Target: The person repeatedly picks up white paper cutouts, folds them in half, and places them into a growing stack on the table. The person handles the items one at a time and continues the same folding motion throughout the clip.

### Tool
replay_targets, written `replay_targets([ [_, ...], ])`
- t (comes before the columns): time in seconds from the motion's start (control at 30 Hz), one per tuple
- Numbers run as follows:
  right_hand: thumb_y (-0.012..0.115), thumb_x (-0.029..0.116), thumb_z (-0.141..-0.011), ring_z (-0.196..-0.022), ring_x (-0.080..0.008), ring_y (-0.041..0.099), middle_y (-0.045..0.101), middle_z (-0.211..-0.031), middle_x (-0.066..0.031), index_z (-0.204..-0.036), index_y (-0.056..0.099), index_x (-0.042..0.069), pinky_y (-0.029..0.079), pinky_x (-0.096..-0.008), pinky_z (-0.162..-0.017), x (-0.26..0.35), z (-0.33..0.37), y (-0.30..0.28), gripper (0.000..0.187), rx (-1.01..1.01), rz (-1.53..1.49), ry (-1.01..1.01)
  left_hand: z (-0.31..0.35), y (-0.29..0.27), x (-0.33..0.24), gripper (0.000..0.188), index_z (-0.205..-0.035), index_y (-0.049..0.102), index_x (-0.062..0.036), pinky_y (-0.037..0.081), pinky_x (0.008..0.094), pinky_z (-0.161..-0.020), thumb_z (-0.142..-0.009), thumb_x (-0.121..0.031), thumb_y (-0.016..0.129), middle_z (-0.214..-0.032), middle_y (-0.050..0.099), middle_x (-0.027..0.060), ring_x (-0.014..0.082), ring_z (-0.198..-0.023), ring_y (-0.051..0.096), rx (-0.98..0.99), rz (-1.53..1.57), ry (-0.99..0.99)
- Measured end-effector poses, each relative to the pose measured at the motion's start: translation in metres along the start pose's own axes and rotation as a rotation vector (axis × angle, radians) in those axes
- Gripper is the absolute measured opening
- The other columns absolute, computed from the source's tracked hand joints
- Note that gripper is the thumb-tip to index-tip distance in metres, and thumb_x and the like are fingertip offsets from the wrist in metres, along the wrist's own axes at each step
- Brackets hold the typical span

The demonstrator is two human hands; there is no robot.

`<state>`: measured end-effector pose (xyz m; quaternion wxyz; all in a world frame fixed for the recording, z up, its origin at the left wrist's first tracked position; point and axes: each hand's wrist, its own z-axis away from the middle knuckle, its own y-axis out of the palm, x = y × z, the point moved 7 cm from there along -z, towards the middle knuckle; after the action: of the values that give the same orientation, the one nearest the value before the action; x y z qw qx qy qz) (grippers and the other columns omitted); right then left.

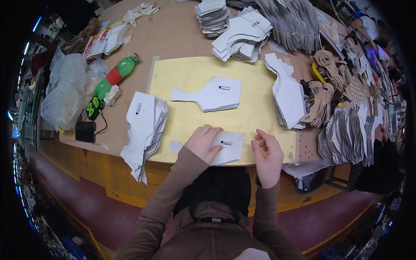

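Observation:
Flat on the yellow sheet (173,117) in front of me lies a white cut-out piece (232,151) with a small dark print. My left hand (203,142) rests on its left part, thumb apart from the fingers, hiding the middle of the piece. To the right of it, my right hand (267,151) is held with loosely bent fingers and a gap at the thumb; I see nothing in it. Farther off lies a low pile of similar white pieces (219,95), narrow at the left end. Fanned stacks of white pieces lie at left (143,125) and right (286,93).
At left are a green bottle (115,77), a clear plastic bag (65,93) and a black device (86,131) with a cord. More piles of white pieces (242,34) and grey bundles (290,24) stand at the back. Beige bundles (320,102) lie at right, near another person's arm (381,147).

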<state>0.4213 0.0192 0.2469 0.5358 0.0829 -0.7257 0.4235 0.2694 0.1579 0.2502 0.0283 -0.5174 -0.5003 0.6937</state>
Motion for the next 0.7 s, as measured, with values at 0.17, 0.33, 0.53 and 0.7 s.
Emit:
replay_targets([
  [0.17,0.074,0.006,-0.084,-0.102,-0.0301,0.062,0.069,-0.111,-0.0109,-0.115,0.071,0.005,0.049,-0.0406,-0.091,0.006,0.013,0.005,0.031,0.076,0.094,-0.311,0.021,0.002,-0.005,0.04,-0.119,0.067,-0.0051,0.049,0.0428,-0.092,-0.081,-0.009,0.077,-0.111,0.065,0.0105,0.0342,-0.101,0.063,-0.269,-0.144,0.094],
  [0.33,0.076,0.023,-0.085,-0.127,-0.0299,0.053,0.062,-0.138,-0.0021,-0.12,0.072,0.018,0.032,-0.0516,-0.113,0.012,0.035,0.033,0.035,0.233,0.396,-0.505,0.049,0.024,-0.01,0.036,-0.12,0.069,-0.0078,0.047,0.0422,-0.096,-0.084,-0.006,0.073,-0.123,0.065,0.0105,0.0302,-0.113,0.062,-0.194,-0.147,0.176],
  [0.53,0.076,0.025,-0.085,-0.132,-0.031,0.051,0.061,-0.142,-0.0014,-0.12,0.073,0.02,0.027,-0.053,-0.117,0.007,0.033,0.039,0.036,0.273,0.43,-0.511,0.063,0.033,-0.009,0.04,-0.129,0.065,-0.0123,0.04,0.0425,-0.107,-0.09,-0.012,0.07,-0.142,0.059,0.0083,0.0272,-0.129,0.057,-0.116,-0.295,0.118],
  [0.7,0.076,0.025,-0.083,-0.132,-0.0311,0.052,0.061,-0.142,-0.0005,-0.116,0.074,0.02,0.028,-0.0524,-0.117,0.007,0.03,0.04,0.033,0.266,0.418,-0.528,0.06,0.037,-0.008,0.041,-0.13,0.063,-0.0131,0.035,0.0444,-0.113,-0.09,-0.016,0.068,-0.152,0.051,0.0083,0.0247,-0.138,0.05,-0.058,-0.352,0.117],
])
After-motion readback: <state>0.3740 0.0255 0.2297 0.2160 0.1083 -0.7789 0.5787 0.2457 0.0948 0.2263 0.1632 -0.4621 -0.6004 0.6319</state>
